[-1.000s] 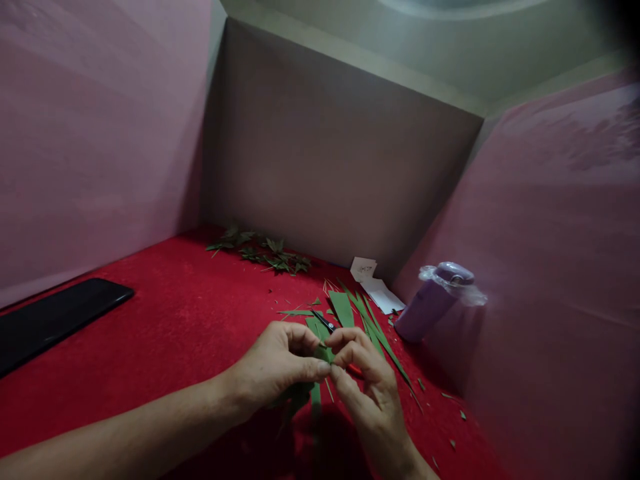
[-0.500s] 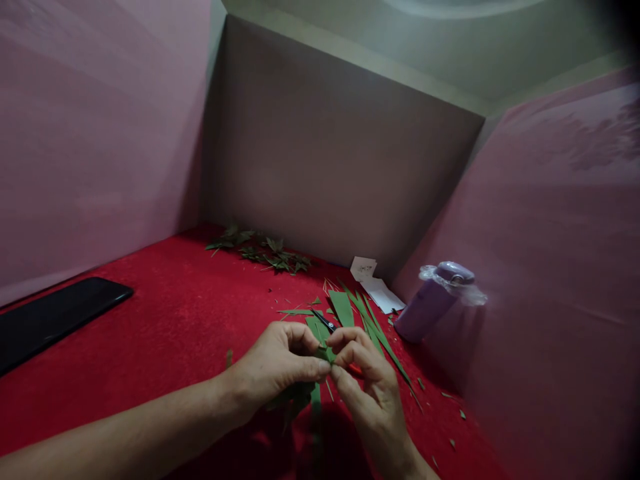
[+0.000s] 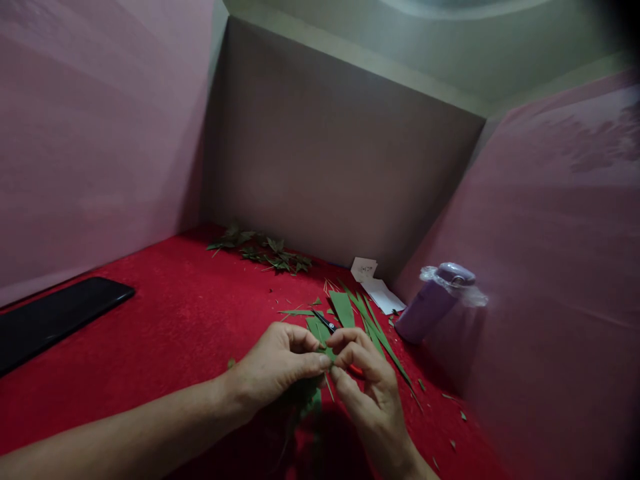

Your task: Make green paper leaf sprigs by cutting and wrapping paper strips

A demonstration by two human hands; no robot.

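Red cloth (image 3: 175,333) underneath, low light, both hands meeting near the middle. My left hand (image 3: 277,363) pinches a bit of leaf (image 3: 329,353) between thumb and forefinger, the wrist coming in low from the left. My right hand (image 3: 367,373) comes from the other side, its thumb and fingertips drawn together at the same bit; the tips cover most of it, so the exact hold there is hard to read. Two close pinches, I judge, because something this thin and limp would fold or slip under a looser one. Dark greenery (image 3: 303,395) hangs beneath the left palm, too blurred to say whether it joins the leaf. Scissors (image 3: 325,321) lie just beyond my fingers, black blades pointing away, red handle partly behind the right hand, likely left there for easy reach. Long strips (image 3: 390,353) and a broad piece (image 3: 342,308) lie near them. Leafy sprigs (image 3: 275,253) sit by the back wall, phone (image 3: 65,313) far left, cup (image 3: 427,310) and papers (image 3: 383,295) to the right, presumably set aside to leave elbow room
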